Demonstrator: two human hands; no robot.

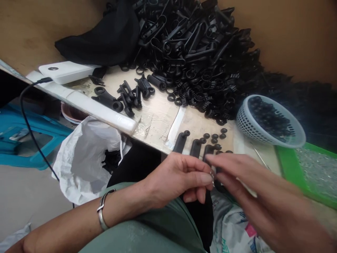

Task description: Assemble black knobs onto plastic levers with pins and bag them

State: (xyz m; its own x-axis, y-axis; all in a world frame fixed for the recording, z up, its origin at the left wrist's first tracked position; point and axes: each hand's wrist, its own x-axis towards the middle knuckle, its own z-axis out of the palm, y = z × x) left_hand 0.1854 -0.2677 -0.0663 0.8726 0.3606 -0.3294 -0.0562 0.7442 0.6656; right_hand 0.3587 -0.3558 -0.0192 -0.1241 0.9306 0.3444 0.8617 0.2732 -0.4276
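My left hand (184,177) is closed, with small shiny metal pieces (212,178) pinched between thumb and fingers. Close to its fingertips is my right hand (258,186), blurred by motion, reaching over the table edge; whether it holds anything cannot be made out. Just beyond the hands, several black elongated plastic parts (180,142) lie in a row at the edge, some with a small round black cap at the far end. Several loose round caps (215,136) lie behind them.
A large pile of black plastic parts (184,45) covers the back. At right are a white basket (240,117) of small black pieces and a green tray (288,172) of clear pieces. A white bag (76,165) hangs below left, near a blue stool (31,147).
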